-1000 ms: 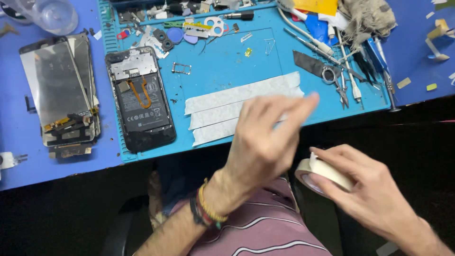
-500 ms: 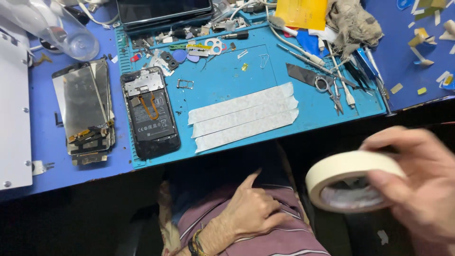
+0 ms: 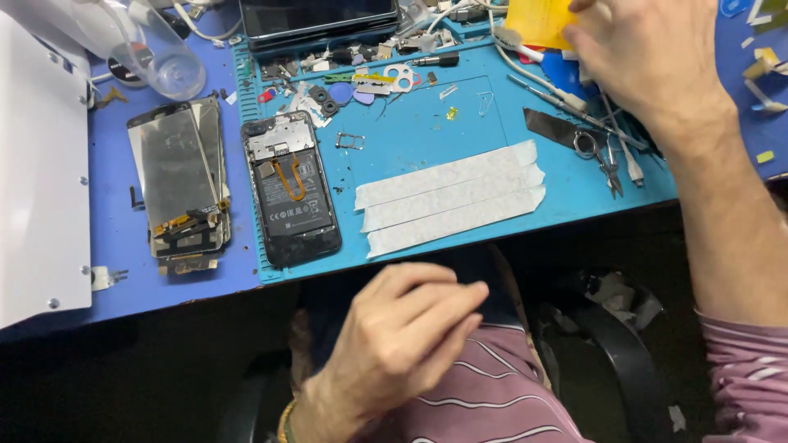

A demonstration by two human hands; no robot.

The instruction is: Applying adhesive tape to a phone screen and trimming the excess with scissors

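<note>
A blue worktable [image 3: 123,283] filled the upper part of the view, its front edge running across the middle. On it lay a lighter blue repair mat [image 3: 410,139] with a ridged left border and small compartments along its far edge. A white panel [image 3: 41,164] with small screws along its rim stood at the table's left end. Below the table edge everything fell into deep shadow, and the floor could not be made out. A dark chair part [image 3: 624,344], curved and scuffed, showed in that shadow at the lower right. Light fell evenly and brightly on the tabletop, casting only soft shadows.
</note>
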